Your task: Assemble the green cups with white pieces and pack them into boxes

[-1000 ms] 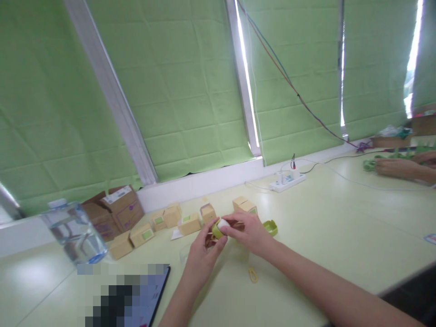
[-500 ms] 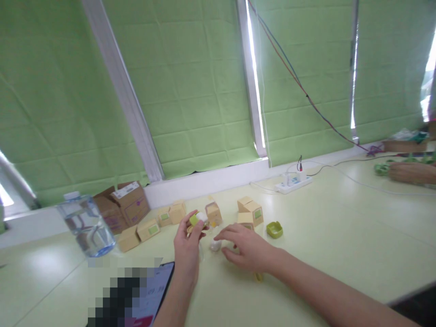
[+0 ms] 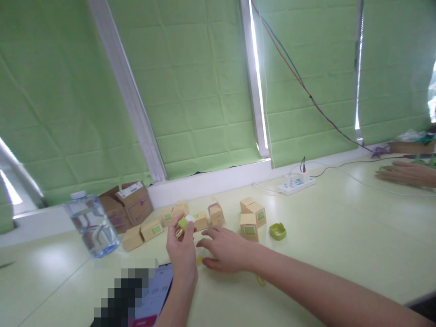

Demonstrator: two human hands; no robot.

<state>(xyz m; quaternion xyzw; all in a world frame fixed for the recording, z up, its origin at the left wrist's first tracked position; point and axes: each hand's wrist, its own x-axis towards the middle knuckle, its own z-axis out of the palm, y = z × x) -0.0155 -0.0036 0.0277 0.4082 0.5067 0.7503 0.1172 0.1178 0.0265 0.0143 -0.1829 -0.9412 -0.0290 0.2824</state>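
Observation:
My left hand (image 3: 182, 247) is raised a little above the pale table (image 3: 323, 236), its fingers closed on a small green and white object (image 3: 185, 222). Just to its right, my right hand (image 3: 223, 252) lies low on the table with fingers spread, holding nothing, beside a small yellow bit (image 3: 199, 260). Several small tan boxes with green labels (image 3: 250, 218) lie just beyond both hands. A green lid-like piece (image 3: 278, 231) rests to the right of the boxes.
A water bottle (image 3: 90, 222) and an opened brown carton (image 3: 131, 206) stand at the left. A tablet (image 3: 153, 295) lies at the near edge. A white power strip (image 3: 295, 184) with cables sits by the window wall. Another person's hand (image 3: 407, 174) rests at far right.
My hands have come apart: the left kept the green and white object and moved left, and the right dropped to the table with fingers spread. The view has shifted slightly.

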